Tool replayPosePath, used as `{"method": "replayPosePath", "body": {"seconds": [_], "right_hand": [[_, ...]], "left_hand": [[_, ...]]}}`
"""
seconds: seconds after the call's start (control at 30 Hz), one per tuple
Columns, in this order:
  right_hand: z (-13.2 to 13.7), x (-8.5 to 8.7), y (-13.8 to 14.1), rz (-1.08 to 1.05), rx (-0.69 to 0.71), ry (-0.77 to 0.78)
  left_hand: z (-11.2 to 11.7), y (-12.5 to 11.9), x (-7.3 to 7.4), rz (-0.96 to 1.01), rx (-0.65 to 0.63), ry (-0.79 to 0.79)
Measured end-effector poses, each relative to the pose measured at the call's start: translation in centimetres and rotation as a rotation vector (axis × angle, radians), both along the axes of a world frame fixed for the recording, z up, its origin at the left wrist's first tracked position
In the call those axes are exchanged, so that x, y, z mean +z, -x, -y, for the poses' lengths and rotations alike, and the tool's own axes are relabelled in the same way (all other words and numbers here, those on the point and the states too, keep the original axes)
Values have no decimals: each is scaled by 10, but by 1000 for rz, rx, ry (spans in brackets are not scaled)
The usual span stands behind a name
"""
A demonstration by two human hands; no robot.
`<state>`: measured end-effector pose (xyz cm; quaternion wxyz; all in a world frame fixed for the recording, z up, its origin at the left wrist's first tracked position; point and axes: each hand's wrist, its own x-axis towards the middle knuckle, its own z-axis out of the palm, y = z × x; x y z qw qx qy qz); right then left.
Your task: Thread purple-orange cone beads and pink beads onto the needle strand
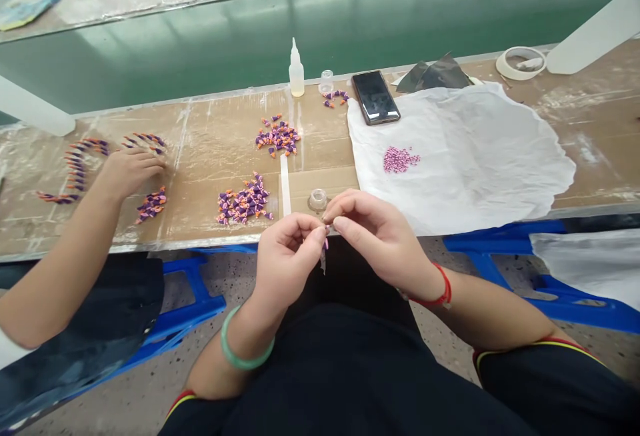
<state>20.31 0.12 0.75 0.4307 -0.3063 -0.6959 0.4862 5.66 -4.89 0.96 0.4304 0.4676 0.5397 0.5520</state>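
My left hand pinches a small purple and pink piece between thumb and forefinger, just past the table edge. A thin, pale, pointed bit hangs below it. My right hand meets it from the other side, thumb and fingertips together at the piece; whatever they pinch is too small to make out. Just beyond my fingers stands a small clear round pot on a cardboard sheet. Left of it lies a heap of purple, pink and orange pieces, with a second heap behind.
A white cloth carries tiny pink beads and a phone. A dropper bottle and a tape roll stand at the back. At left, another person's hand is among rows of pieces.
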Motion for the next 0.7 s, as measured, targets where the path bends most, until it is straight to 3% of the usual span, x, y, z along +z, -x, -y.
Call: {"method": "replayPosePath", "body": {"seconds": [0.3,0.5,0.7], "right_hand": [[-8,-2,-12,206,75,-269],[-12,-3,-15,197,134,-334],[-23,-10,-17,253,97,-744]], "left_hand": [[-2,3,3,17,-118,133],[-5,8,-4,318,-262,337],[-10,8,-6,463,-320,436]]}}
